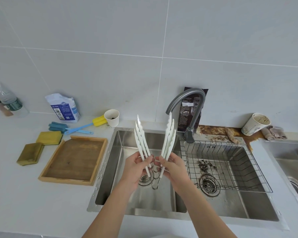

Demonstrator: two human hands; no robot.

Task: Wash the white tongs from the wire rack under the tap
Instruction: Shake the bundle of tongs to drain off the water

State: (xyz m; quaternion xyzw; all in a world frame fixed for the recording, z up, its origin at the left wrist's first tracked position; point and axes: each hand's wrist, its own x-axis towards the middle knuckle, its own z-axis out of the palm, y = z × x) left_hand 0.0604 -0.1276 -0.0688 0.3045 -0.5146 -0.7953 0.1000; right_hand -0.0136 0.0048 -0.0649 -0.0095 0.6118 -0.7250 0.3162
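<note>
1. The white tongs (pixel 168 136) are out of the wire rack (pixel 213 142), which sits over the right-hand basin at centre right of the frame. They are held up over the left basin of the sink (pixel 120 152), in the middle of the frame.
2. The tongs (several nested together, it seems) are spread in a V. The metal hinge loops hang low between the wrists and the white tips point up towards the wall.
3. The left hand (pixel 138 166) has its fingers curled round the left-hand arms. The right hand (pixel 172 164) grips the right-hand arms between thumb and fingers.
4. The right-hand tips reach just beside the spout end of the grey tap (pixel 196 115), at upper centre right. The left-hand tips stand well apart from it.
5. No stream of water shows from the spout, so I judge this to be the step of bringing the tongs to the tap, with rinsing not yet begun.
6. The next move calls for one hand to let go and work the lever at the tap's base, while the other keeps hold of the whole bundle. The arms then need lowering so that they pass under the spout, not beside it.
</note>
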